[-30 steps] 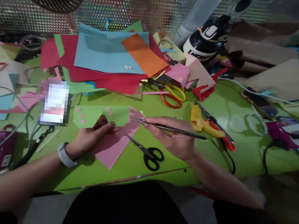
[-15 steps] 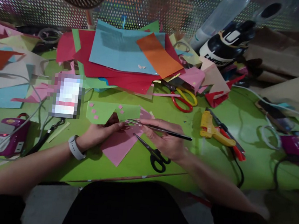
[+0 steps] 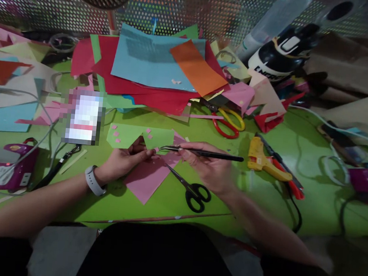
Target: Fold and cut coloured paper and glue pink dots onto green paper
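My right hand grips black tweezers with a bent metal tip, held nearly level. Their tip reaches a small pale pink paper piece pinched between the thumb and fingers of my left hand. Beneath and between the hands lies a pink paper sheet. Behind the left hand is a light green paper with several small pink squares on it and a notch in its lower edge. Black-handled scissors lie beside my right hand, their blades pointing at the pink sheet.
A yellow glue gun and a cutter lie on the right of the green table. Red-and-yellow scissors rest before a stack of coloured paper. At left are a blurred phone and a purple device.
My right hand has turned the tweezers closer to level and shifted slightly; their tip stays at the left fingertips. The pale pink piece there shows more clearly. The scissors and papers lie as before.
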### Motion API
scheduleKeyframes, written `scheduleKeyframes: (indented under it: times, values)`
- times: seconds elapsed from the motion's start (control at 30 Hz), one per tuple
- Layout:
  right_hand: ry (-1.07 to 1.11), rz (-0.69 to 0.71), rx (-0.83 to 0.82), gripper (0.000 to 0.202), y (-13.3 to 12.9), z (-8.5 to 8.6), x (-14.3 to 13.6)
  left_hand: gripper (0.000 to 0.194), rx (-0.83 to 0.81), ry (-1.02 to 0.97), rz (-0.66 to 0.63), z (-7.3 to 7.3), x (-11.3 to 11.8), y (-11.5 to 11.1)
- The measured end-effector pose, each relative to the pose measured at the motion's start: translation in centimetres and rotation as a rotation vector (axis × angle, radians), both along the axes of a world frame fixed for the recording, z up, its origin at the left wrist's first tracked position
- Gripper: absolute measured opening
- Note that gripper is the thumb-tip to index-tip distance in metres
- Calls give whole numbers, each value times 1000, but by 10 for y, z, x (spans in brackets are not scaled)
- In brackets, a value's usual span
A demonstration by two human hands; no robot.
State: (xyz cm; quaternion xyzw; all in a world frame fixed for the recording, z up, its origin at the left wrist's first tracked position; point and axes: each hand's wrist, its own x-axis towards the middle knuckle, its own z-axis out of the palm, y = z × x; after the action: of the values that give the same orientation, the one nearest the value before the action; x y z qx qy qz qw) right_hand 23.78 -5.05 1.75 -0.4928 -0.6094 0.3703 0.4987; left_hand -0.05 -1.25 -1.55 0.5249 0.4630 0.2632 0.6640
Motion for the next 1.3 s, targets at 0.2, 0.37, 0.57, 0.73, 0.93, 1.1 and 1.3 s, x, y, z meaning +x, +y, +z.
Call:
scheduleKeyframes:
  times: [0.2, 0.37, 0.57, 0.73, 0.93, 1.1, 1.3]
  values:
    - [103, 8, -73, 11, 3, -3, -1, 47, -31, -19, -27, -7, -2, 1]
    - [197, 14, -107, 13, 3, -5, -3, 41, 50, -26, -29, -8, -2, 1]
    - [268, -4, -119, 16, 4, -7, -4, 39, 17, -43, -29, -4, -1, 0]
    - [235, -14, -143, 21, 4, -5, -4, 39, 54, -58, -101, 2, 3, 0]
    - [229, 5, -109, 22, 5, 2, -6, 37, 204, 60, -163, 8, 4, 1]
    - [215, 34, -61, 21, 6, 3, -9, 33, 259, 82, -214, 10, 5, 2]
    - [128, 23, -47, 25, 7, 3, -8, 30, 253, 83, -209, 11, 6, 1]
